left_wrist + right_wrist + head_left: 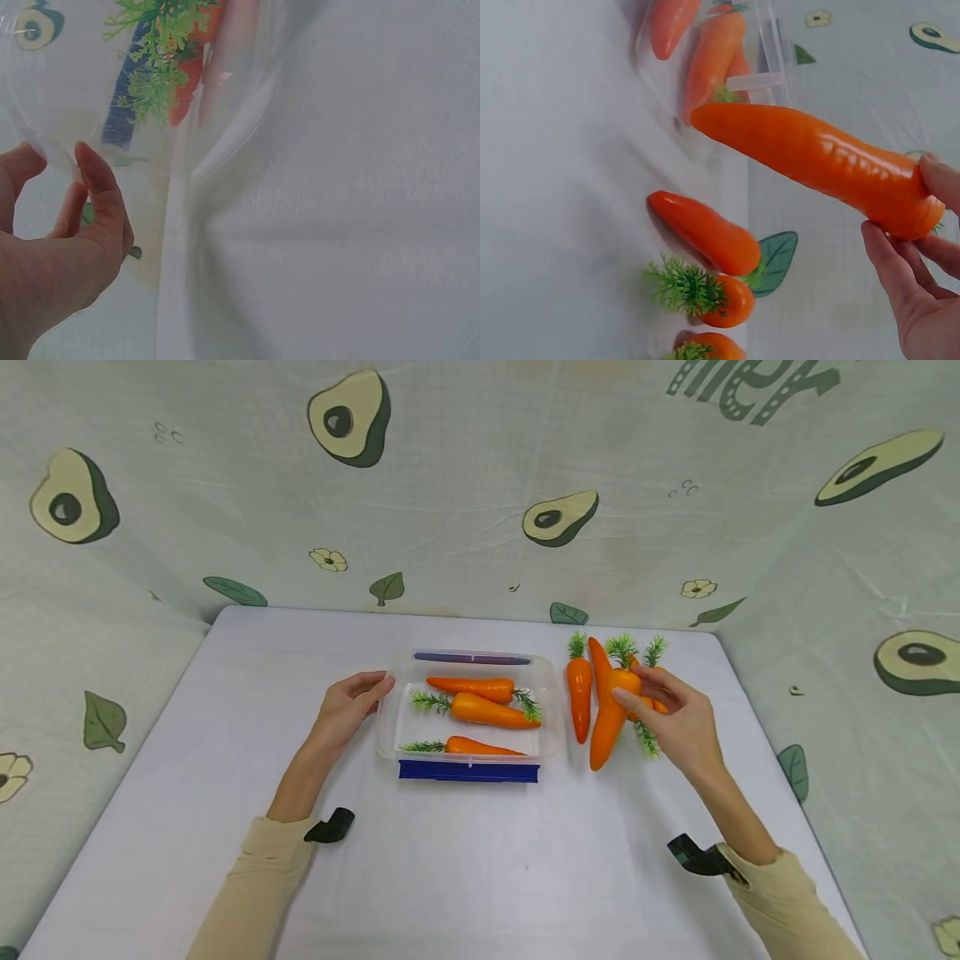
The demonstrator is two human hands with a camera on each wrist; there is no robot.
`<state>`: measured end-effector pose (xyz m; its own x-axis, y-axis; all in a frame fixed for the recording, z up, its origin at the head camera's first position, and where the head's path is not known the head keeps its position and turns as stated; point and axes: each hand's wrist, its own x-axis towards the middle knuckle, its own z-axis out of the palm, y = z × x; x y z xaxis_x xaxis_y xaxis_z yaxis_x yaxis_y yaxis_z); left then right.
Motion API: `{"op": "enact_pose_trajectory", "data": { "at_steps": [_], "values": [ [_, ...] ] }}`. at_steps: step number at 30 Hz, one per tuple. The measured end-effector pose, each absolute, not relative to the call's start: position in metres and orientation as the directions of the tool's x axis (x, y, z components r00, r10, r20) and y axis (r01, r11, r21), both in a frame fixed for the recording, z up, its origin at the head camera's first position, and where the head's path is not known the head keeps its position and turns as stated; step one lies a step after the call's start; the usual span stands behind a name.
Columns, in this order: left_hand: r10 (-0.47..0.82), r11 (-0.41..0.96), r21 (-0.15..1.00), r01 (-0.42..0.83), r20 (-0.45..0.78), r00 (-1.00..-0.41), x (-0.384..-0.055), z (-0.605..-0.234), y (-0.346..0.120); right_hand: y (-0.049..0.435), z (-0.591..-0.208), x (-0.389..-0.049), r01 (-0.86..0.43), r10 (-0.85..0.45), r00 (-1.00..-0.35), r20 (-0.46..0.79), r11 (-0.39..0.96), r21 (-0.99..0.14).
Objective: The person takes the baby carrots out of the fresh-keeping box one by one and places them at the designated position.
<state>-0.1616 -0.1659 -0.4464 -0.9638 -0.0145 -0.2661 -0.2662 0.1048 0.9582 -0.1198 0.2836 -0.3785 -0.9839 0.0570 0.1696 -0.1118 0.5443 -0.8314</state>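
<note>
My left hand [348,703] pinches the left rim of a clear plastic food container [386,735] with blue clips; the left wrist view shows thumb and finger on its edge. Inside lie an upper carrot [472,689], a middle carrot [491,712] and a lower carrot [480,746], all orange with green tops. To the right of the box, my right hand [678,718] holds a large orange carrot [817,157] by its thick end, between thumb and fingers. In the right wrist view its tapered tip points toward the container, raised above the other carrots.
Several more carrots lie right of the container, among them a slim carrot [578,693] and a long carrot [599,664] partly behind the held one. The white table [465,868] meets an avocado-printed cloth [465,510] at the back and sides.
</note>
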Motion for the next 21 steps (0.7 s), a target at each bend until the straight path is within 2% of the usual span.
{"op": "enact_pose_trajectory", "data": {
  "at_steps": [14,21],
  "values": [
    [-0.023,0.095,0.958,-0.27,-0.269,-0.963,-0.163,-0.451,-0.167,0.283,-0.406,-0.115,-0.081,-0.016,-0.996,0.091,0.619,-0.781],
    [-0.028,0.11,0.95,-0.293,-0.292,-0.956,-0.163,-0.45,-0.166,0.282,-0.42,-0.118,-0.11,-0.077,-0.994,0.079,0.638,-0.762]
  ]
}}
